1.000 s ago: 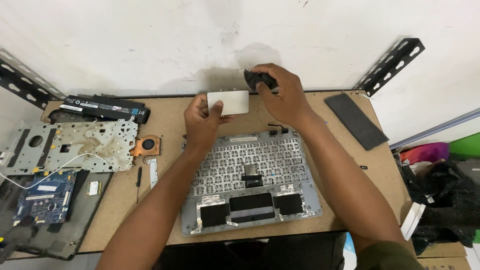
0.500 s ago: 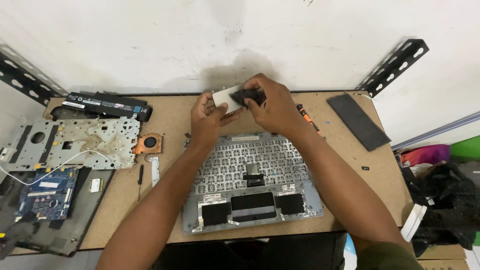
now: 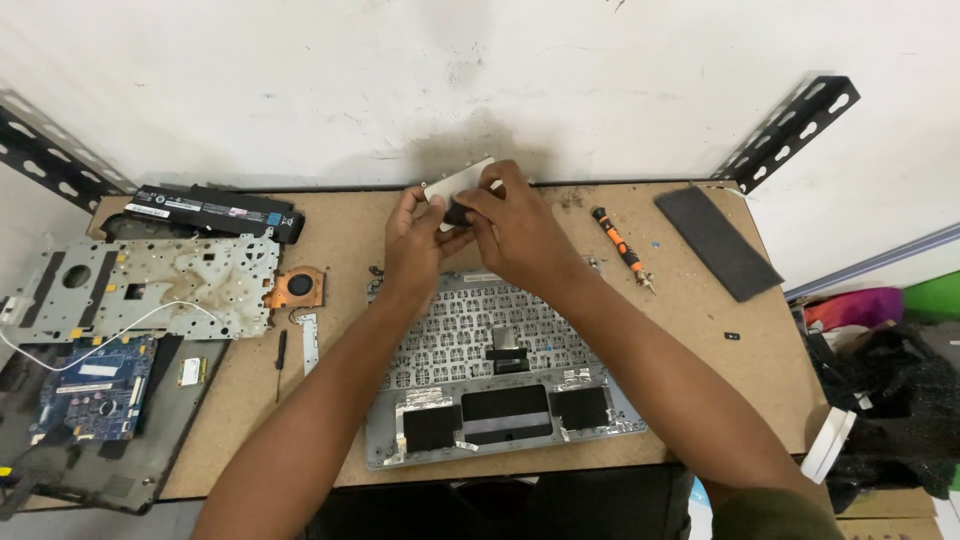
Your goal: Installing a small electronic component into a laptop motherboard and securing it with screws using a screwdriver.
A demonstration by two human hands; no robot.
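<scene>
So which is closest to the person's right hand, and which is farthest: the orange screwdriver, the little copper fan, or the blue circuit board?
From the right hand:
1. Orange screwdriver, just to its right near the wall.
2. Copper fan, on the left past the other hand.
3. Blue circuit board, far left by the table's front edge.

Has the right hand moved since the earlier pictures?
Yes. The right hand moved left along the wall edge, joining the left hand on the small pale plate.

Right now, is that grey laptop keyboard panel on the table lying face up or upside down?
Upside down. The grey laptop keyboard panel shows its perforated metal back, foil patches and a black trackpad underside, with no keycaps visible; it lies flat on the brown table.
</scene>
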